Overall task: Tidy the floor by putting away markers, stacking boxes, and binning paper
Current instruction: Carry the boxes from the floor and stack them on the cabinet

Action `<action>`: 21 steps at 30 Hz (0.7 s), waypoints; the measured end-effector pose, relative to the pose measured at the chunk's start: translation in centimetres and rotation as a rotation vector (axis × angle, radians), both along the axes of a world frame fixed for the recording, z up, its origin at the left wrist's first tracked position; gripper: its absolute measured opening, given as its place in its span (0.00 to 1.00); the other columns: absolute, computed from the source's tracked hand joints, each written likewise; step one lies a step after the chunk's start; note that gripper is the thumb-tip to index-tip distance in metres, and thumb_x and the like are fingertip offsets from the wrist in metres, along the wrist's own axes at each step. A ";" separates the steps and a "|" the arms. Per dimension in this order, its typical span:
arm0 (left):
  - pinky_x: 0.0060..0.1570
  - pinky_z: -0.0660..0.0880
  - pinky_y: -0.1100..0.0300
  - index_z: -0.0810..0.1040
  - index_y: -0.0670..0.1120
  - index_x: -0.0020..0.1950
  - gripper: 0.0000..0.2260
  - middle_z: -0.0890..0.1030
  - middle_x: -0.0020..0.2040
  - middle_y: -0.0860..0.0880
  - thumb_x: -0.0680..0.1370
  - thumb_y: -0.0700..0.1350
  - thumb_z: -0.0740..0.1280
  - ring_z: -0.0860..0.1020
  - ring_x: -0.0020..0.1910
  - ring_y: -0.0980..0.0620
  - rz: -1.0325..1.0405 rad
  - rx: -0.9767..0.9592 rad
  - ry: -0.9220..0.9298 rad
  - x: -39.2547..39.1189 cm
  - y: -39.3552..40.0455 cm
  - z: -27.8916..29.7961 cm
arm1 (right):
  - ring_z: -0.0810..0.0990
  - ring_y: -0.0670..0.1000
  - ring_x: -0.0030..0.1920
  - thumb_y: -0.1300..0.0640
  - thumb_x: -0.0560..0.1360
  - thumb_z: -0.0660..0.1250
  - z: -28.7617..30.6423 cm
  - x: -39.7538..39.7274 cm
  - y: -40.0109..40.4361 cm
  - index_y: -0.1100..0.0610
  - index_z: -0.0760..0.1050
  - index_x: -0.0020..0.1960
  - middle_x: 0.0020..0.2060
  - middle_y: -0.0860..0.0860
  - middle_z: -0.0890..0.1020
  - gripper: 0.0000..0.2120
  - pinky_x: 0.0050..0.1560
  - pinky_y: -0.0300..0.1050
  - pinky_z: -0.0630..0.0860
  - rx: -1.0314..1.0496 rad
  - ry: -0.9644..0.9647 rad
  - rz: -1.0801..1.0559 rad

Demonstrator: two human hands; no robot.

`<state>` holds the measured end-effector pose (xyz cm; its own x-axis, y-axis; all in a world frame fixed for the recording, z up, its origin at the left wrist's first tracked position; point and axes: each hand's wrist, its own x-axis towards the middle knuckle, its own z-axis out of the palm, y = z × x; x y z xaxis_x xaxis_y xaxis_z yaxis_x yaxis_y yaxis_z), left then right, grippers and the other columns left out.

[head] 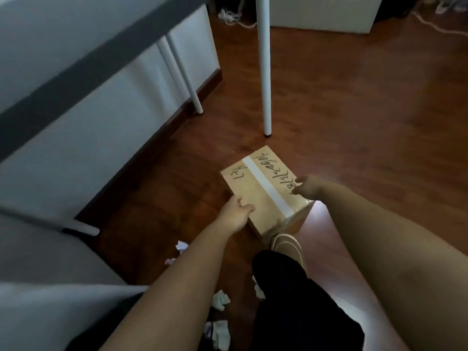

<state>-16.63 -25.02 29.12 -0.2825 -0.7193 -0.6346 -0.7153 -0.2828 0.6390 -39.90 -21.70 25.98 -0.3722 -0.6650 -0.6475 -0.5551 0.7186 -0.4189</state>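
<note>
- Standing along the left edge of the wooden floor (354, 110), a white wall panel with a dark skirting runs back toward the far side, with thin white legs (186, 79) planted by it.
- Crumpled paper scraps (220, 299) lie scattered on the near part of the floor, left of the person's dark trouser leg (291, 300).
- The left hand (234, 211) grips the near left edge of the cardboard box (255, 188), thumb laid on the top face and the other fingers hidden under the side.
- The box sits in the middle of the floor, its top crossed by a strip of white tape (266, 186) with dark handwriting on either side; whether it rests on the floor or is lifted cannot be told.
- A pale shoe (287, 245) touches the near corner of the box.
- A thick white leg (264, 72) stands on the floor just beyond the far corner of the box.
- The right hand (307, 186) holds the right edge of the box, fingertips curled over onto the top.
- A pale cable (435, 24) trails across the far right corner of the floor.
</note>
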 end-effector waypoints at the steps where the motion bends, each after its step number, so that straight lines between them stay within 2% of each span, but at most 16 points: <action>1: 0.67 0.65 0.58 0.62 0.45 0.77 0.30 0.67 0.75 0.45 0.78 0.51 0.67 0.68 0.72 0.48 0.014 0.047 -0.009 0.0 0.0 -1.8 | 0.68 0.59 0.69 0.50 0.75 0.67 -2.2 0.0 0.3 0.56 0.66 0.73 0.71 0.58 0.69 0.29 0.69 0.51 0.66 0.014 0.013 -0.016; 5: 0.59 0.63 0.61 0.61 0.42 0.77 0.28 0.66 0.75 0.43 0.80 0.49 0.65 0.67 0.73 0.46 0.087 0.151 -0.053 0.1 -0.3 -7.0 | 0.65 0.60 0.71 0.48 0.75 0.64 -9.6 -0.4 0.6 0.55 0.62 0.76 0.72 0.58 0.66 0.31 0.70 0.51 0.63 0.031 0.084 -0.044; 9: 0.67 0.63 0.57 0.59 0.41 0.78 0.29 0.63 0.77 0.43 0.81 0.50 0.64 0.64 0.74 0.45 0.098 0.208 -0.106 -0.1 -0.4 -10.4 | 0.69 0.61 0.66 0.49 0.75 0.63 -14.3 -0.9 0.4 0.61 0.63 0.73 0.68 0.60 0.67 0.30 0.66 0.53 0.67 -0.016 0.123 -0.116; 12: 0.70 0.60 0.54 0.55 0.42 0.79 0.32 0.59 0.78 0.43 0.81 0.54 0.63 0.61 0.76 0.44 0.060 0.313 -0.153 -0.7 -0.2 -12.0 | 0.69 0.64 0.65 0.50 0.71 0.66 -16.4 -1.3 0.1 0.60 0.65 0.70 0.67 0.60 0.67 0.31 0.64 0.57 0.70 -0.067 0.086 -0.259; 14: 0.71 0.59 0.52 0.53 0.44 0.80 0.34 0.57 0.79 0.44 0.80 0.56 0.62 0.61 0.76 0.43 0.075 0.388 -0.159 -1.3 -0.1 -13.0 | 0.68 0.65 0.66 0.52 0.69 0.67 -17.4 -1.7 0.0 0.59 0.65 0.70 0.69 0.61 0.68 0.31 0.65 0.59 0.70 -0.108 0.042 -0.378; 18: 0.73 0.56 0.53 0.50 0.46 0.80 0.37 0.56 0.79 0.47 0.78 0.58 0.64 0.59 0.76 0.45 0.230 0.472 -0.070 -3.3 0.4 -14.9 | 0.77 0.63 0.58 0.56 0.69 0.66 -19.0 -3.0 0.0 0.60 0.70 0.65 0.60 0.60 0.77 0.25 0.58 0.57 0.77 -0.219 -0.118 -0.556; 21: 0.72 0.57 0.50 0.51 0.50 0.80 0.39 0.59 0.79 0.49 0.76 0.60 0.66 0.61 0.75 0.46 0.439 0.534 0.008 -4.8 0.7 -15.6 | 0.79 0.58 0.51 0.62 0.69 0.65 -18.8 -3.8 0.3 0.60 0.72 0.63 0.56 0.58 0.80 0.22 0.46 0.50 0.78 -0.254 -0.302 -0.649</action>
